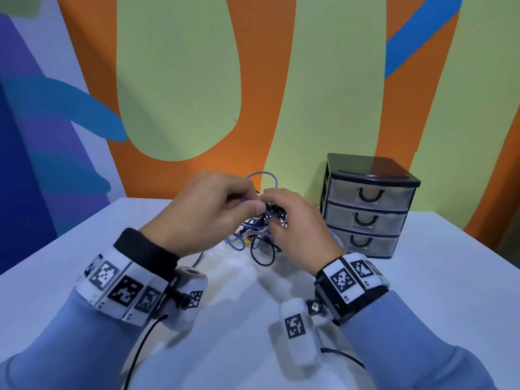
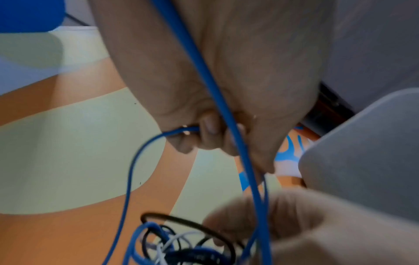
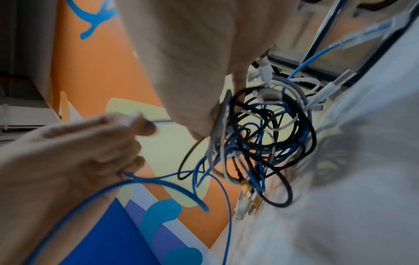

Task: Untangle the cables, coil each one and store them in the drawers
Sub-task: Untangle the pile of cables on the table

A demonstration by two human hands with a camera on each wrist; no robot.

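Head view: both hands meet over a cable tangle (image 1: 263,232) on a pale table (image 1: 422,291), their backs hiding most of the knot; the left hand (image 1: 205,212) pinches a blue cable (image 1: 263,175) that loops out toward 12 o'clock, the right hand (image 1: 298,223) curls into the tangle. A three-drawer unit (image 1: 368,212), all drawers closed, stands just beside the tangle at 3 o'clock. Left wrist view: curled fingers (image 2: 208,130) grip the blue cable (image 2: 217,93); the tangle (image 2: 181,247) is cut off at 6 o'clock and the right hand (image 2: 294,224) is a blur. Right wrist view: the right hand (image 3: 188,62) holds black, white and blue strands of the tangle (image 3: 267,139) bunched; the left hand (image 3: 86,152), motion-smeared at 9 o'clock, holds the blue cable (image 3: 158,182). Which strand each finger holds cannot be told.
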